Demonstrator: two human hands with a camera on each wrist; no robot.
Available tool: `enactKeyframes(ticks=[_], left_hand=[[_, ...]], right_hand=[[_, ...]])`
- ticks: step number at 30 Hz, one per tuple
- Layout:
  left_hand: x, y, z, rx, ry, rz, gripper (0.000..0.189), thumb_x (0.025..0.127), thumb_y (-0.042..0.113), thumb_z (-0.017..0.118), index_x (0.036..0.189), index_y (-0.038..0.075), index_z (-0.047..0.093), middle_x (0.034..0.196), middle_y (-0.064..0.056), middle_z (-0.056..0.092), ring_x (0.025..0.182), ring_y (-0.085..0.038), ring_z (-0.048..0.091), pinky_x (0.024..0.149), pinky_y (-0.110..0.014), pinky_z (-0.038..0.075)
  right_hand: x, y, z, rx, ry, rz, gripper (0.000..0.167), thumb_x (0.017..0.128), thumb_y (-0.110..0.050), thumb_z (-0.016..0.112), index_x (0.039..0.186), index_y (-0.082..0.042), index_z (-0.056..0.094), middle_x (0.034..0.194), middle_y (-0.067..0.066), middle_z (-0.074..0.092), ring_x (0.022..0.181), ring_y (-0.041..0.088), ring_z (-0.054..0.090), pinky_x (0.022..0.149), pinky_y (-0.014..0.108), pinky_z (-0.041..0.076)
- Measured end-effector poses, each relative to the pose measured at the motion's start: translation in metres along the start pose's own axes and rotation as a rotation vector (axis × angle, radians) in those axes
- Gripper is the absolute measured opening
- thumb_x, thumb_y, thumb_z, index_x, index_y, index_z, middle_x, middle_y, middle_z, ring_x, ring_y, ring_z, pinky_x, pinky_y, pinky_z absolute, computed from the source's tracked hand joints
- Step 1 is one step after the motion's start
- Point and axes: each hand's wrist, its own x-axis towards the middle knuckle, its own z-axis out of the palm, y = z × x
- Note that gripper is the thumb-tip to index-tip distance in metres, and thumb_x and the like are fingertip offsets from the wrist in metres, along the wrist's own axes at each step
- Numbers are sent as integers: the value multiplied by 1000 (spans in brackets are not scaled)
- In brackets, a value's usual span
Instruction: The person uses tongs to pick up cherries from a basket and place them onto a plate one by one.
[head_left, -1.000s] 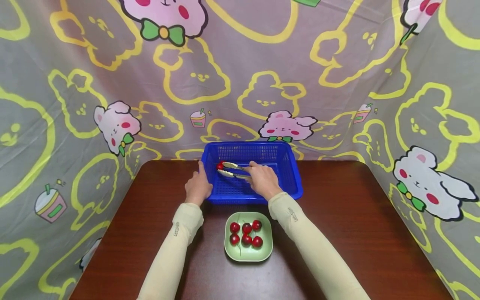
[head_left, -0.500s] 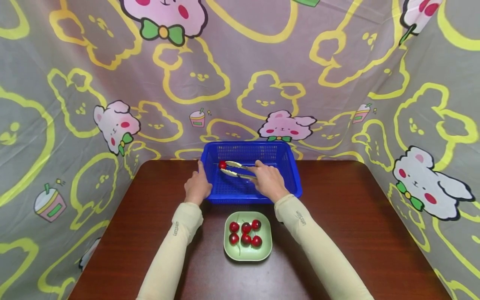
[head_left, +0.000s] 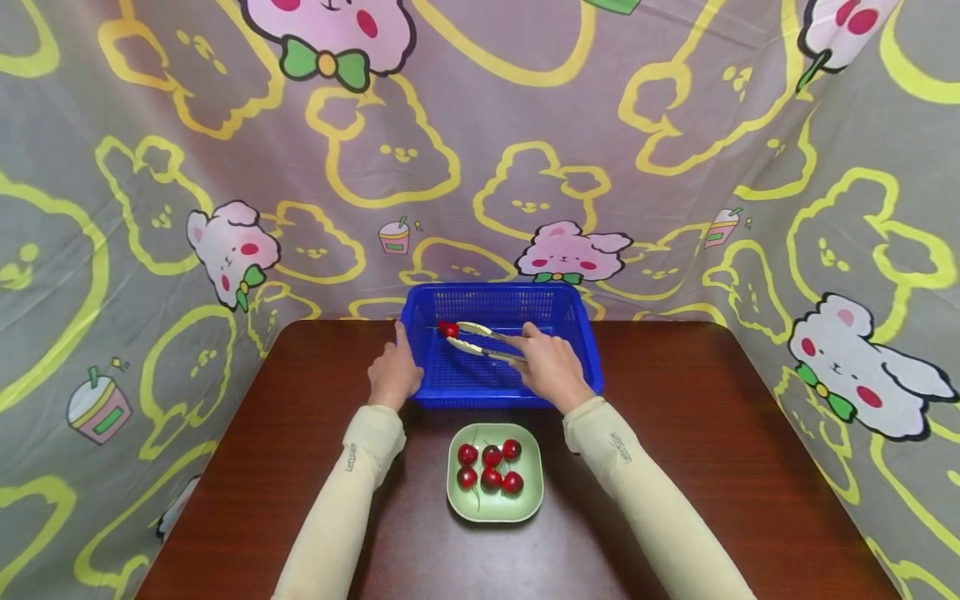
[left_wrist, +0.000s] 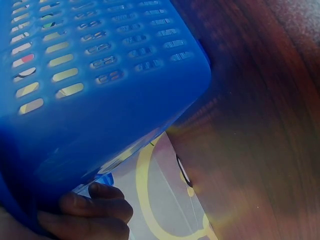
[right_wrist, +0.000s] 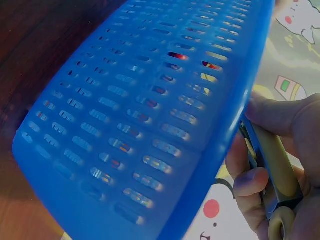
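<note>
My right hand (head_left: 553, 363) grips a pair of metal tongs (head_left: 491, 354) with pale tips, reaching into a blue plastic basket (head_left: 594, 350). A red cherry (head_left: 447, 330) with a thin stem is at the tong tips, near the basket's left side. The tips stand apart; whether they touch the cherry I cannot tell. My left hand (head_left: 395, 375) holds the basket's left rim, its index finger stretched along it. In the left wrist view the fingers (left_wrist: 95, 215) curl under the rim. Through the basket's slots in the right wrist view, red shows.
In front of the basket, a pale green square dish (head_left: 495, 514) holds several dark red cherries (head_left: 491, 479), some with stems. Both stand on a brown wooden table (head_left: 697, 433). A patterned cloth (head_left: 480, 125) hangs behind and along both sides.
My right hand and the tongs have drawn back to the right, and the tips have spread. The cherry has shifted slightly right. My left hand has stayed on the rim.
</note>
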Motion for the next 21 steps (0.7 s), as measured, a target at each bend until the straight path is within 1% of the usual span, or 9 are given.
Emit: enactKeyframes(ticks=[9, 12, 21], left_hand=[[0, 0, -1, 6, 14, 4, 96, 95, 21, 67, 166, 7, 5, 144, -33, 51, 103, -49, 66, 93, -60, 52], [0, 0, 0, -1, 20, 4, 95, 95, 21, 68, 166, 8, 6, 144, -32, 51, 102, -48, 66, 94, -60, 52], [0, 1, 2, -1, 8, -1, 95, 97, 22, 67, 167, 8, 4, 146, -32, 50, 103, -47, 65, 95, -60, 52]], right_hand=[[-14, 4, -13, 45, 26, -4, 42, 93, -25, 78, 135, -19, 72, 90, 2, 53, 56, 16, 45, 51, 27, 38], [-20, 6, -17, 56, 43, -13, 42, 93, -26, 79, 134, -20, 72, 88, 1, 51, 55, 15, 43, 51, 27, 36], [-43, 11, -33, 112, 67, -32, 41, 92, -27, 80, 131, -19, 74, 85, 0, 49, 58, 15, 42, 52, 28, 35]])
